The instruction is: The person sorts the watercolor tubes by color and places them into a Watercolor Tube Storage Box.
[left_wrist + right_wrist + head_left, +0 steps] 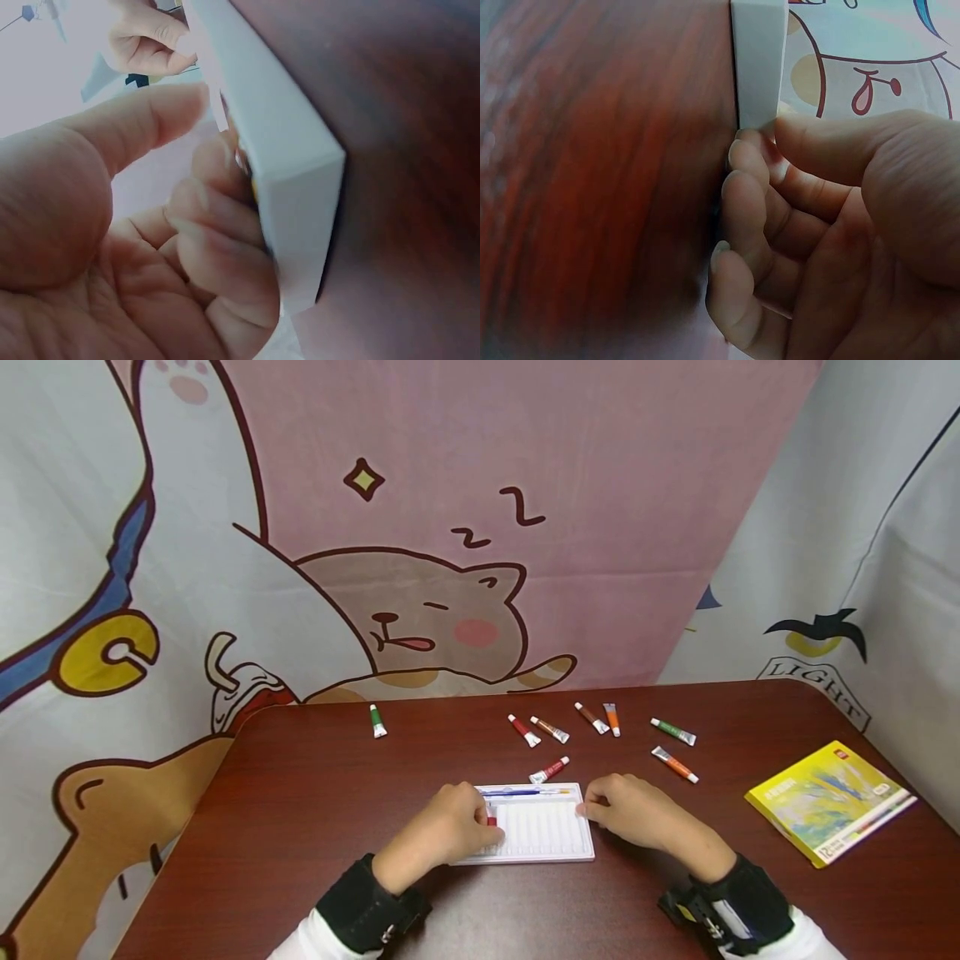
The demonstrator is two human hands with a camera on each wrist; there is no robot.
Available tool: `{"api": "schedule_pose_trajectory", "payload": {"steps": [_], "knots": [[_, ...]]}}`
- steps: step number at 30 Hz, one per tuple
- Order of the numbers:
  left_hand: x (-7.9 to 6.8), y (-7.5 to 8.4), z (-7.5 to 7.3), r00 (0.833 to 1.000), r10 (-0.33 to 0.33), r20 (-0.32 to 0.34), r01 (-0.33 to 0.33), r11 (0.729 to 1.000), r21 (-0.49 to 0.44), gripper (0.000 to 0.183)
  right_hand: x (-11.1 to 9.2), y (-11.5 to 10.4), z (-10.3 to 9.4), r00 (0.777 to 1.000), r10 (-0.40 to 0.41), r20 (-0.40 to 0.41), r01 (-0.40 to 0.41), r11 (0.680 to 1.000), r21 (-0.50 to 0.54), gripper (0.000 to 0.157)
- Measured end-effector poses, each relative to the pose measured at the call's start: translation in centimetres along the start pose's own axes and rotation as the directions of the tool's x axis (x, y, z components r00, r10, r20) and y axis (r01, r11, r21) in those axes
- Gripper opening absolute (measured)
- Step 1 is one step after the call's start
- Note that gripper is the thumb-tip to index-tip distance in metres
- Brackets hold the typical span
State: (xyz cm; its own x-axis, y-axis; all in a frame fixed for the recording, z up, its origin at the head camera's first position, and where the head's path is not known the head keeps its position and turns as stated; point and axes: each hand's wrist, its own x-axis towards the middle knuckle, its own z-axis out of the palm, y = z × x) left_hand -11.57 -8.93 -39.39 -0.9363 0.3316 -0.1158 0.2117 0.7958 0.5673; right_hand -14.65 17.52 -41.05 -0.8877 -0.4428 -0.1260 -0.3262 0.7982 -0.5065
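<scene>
A white plastic tray (551,831) with ribbed slots lies on the table, a thin blue paintbrush (517,792) along its far side. My left hand (442,828) is over the tray's left part and pinches a small paint tube (492,821) between thumb and fingers; only a red bit of it shows in the head view. With thumb and fingertips my right hand (633,810) grips the tray's right edge, and the right wrist view shows the tray's white side wall (759,67) against them. Just behind the tray lies a red paint tube (551,769).
Several paint tubes are scattered farther back, among them a green one (377,722) at the left, an orange one (612,720) and another green one (673,732). A yellow box (828,802) lies at the right of the brown table (300,793). A printed cloth hangs behind.
</scene>
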Motion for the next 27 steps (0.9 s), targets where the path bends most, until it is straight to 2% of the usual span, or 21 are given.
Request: {"api": "schedule_pose_trajectory", "payload": {"steps": [4,15,19,27], "knots": [[0.29,-0.04,-0.04,0.999,-0.030,-0.020,0.030,0.999,-0.023,0.040,0.01,-0.01,-0.02,1.000,0.002,0.002,-0.002,1.000,0.002,0.025],[0.62,0.11,0.29,0.995,-0.074,-0.072,0.077,0.996,0.042,0.045,-0.01,-0.02,0.11,0.999,-0.040,-0.022,0.040,0.999,-0.022,0.029],[0.69,0.18,0.45,0.994,-0.089,-0.061,0.092,0.994,0.062,0.046,-0.01,0.04,0.08,0.999,-0.031,-0.019,0.031,0.999,-0.018,0.029],[0.83,0.07,0.34,0.998,-0.055,-0.028,0.056,0.998,0.040,0.048,-0.01,0.13,0.09,1.000,-0.010,-0.007,0.010,1.000,-0.010,0.028]]}}
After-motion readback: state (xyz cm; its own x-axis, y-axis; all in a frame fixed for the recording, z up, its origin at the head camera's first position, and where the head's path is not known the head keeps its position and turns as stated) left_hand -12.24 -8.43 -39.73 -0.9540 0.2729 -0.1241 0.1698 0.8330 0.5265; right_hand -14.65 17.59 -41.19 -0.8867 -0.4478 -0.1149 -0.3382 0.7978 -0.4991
